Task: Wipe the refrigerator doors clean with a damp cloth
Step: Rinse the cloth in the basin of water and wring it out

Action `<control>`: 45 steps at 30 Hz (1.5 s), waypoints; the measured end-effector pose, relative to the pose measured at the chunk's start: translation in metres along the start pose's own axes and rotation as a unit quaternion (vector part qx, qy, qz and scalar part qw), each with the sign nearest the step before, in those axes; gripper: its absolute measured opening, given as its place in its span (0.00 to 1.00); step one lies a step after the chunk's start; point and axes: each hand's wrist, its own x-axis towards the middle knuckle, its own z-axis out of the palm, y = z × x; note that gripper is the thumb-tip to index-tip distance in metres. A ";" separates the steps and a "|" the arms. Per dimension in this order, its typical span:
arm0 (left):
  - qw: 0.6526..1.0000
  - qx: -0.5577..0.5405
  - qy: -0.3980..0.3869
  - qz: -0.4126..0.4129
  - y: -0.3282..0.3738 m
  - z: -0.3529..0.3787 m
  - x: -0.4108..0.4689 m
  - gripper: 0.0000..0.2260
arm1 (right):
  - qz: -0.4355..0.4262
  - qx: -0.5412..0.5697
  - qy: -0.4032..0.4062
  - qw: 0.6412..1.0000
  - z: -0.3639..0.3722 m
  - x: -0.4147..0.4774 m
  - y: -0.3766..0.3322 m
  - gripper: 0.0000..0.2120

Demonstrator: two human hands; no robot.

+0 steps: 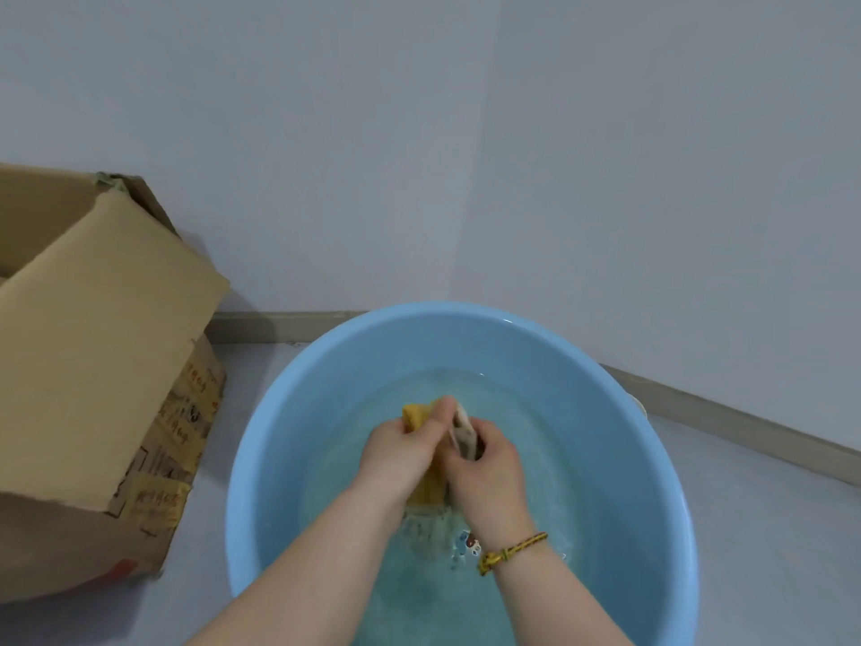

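On the pale grey floor point(768, 529) in front of me stands a round light-blue plastic basin point(289, 389), set into the floor's far corner where two plain grey-white walls point(326, 156) meet. It holds shallow, slightly cloudy water point(536, 435), and a small coloured picture point(468, 543) shows on its bottom. A beige skirting board point(745, 421) runs along the floor's far edges. At the floor's left edge, near the basin, sits a brown cardboard box point(93, 366) with open flaps and red print point(186, 412) on its side.
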 end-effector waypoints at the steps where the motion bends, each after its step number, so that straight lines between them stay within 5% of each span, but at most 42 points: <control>1: 1.000 -0.015 -0.003 0.027 0.006 0.001 -0.008 0.12 | -0.066 -0.022 -0.015 0.997 0.004 -0.005 -0.002 0.06; 6: 0.988 -0.121 0.071 0.069 0.017 -0.009 -0.012 0.04 | -0.280 -0.172 -0.061 0.942 0.007 -0.023 0.000 0.29; 8: 0.986 -0.133 0.073 0.061 0.021 -0.011 -0.011 0.06 | -0.238 -0.178 -0.030 0.954 0.001 -0.024 -0.002 0.41; 11: 0.988 -0.138 0.013 0.066 0.025 -0.007 -0.018 0.08 | -0.058 -0.094 -0.061 0.992 -0.006 -0.018 -0.009 0.54; 14: 0.986 -0.147 -0.016 0.070 0.029 -0.004 -0.022 0.12 | 0.007 0.063 -0.124 0.990 -0.012 -0.012 -0.015 0.49; 16: 0.988 -0.135 -0.005 0.073 0.033 -0.003 -0.023 0.15 | -0.016 0.116 -0.160 0.980 -0.012 -0.012 -0.013 0.35; 18: 0.990 -0.119 0.005 0.070 0.033 -0.005 -0.023 0.16 | -0.019 0.141 -0.196 0.970 -0.010 -0.013 -0.013 0.17; 21: 0.994 -0.098 0.002 0.057 0.029 -0.007 -0.022 0.15 | 0.028 0.067 -0.154 0.985 -0.006 -0.006 -0.007 0.05; 24: 0.997 -0.073 -0.026 0.021 0.022 -0.004 -0.022 0.35 | 0.004 -0.167 -0.016 0.986 -0.009 0.002 -0.005 0.04; 26: 0.996 -0.090 -0.022 -0.003 0.019 0.001 -0.021 0.42 | -0.180 -0.350 0.066 0.917 -0.007 0.004 0.003 0.13; 29: 0.985 -0.169 0.039 -0.027 0.014 0.000 -0.013 0.37 | -0.351 -0.379 0.084 0.852 0.005 0.001 0.017 0.31; 32: 0.970 -0.238 0.049 -0.002 0.017 -0.005 -0.009 0.16 | -0.272 -0.322 0.052 0.905 0.007 -0.010 0.002 0.37; 35: 0.972 -0.218 0.044 0.079 0.030 -0.004 -0.011 0.04 | -0.055 -0.104 -0.008 0.993 0.010 -0.012 -0.006 0.41; 36: 0.971 -0.214 0.038 0.100 0.034 -0.004 -0.012 0.05 | -0.039 -0.077 -0.023 0.996 0.011 -0.009 -0.008 0.38; 39: 0.968 -0.214 0.006 0.130 0.039 -0.006 -0.011 0.10 | -0.068 -0.159 -0.112 0.979 0.006 0.000 -0.020 0.09; 42: 0.961 -0.245 -0.063 0.115 0.038 -0.010 -0.012 0.16 | -0.110 -0.281 -0.215 0.929 0.001 0.002 -0.027 0.19; 45: 0.947 -0.290 -0.128 0.061 0.035 -0.016 -0.014 0.21 | -0.112 -0.248 -0.273 0.923 -0.012 0.008 -0.027 0.17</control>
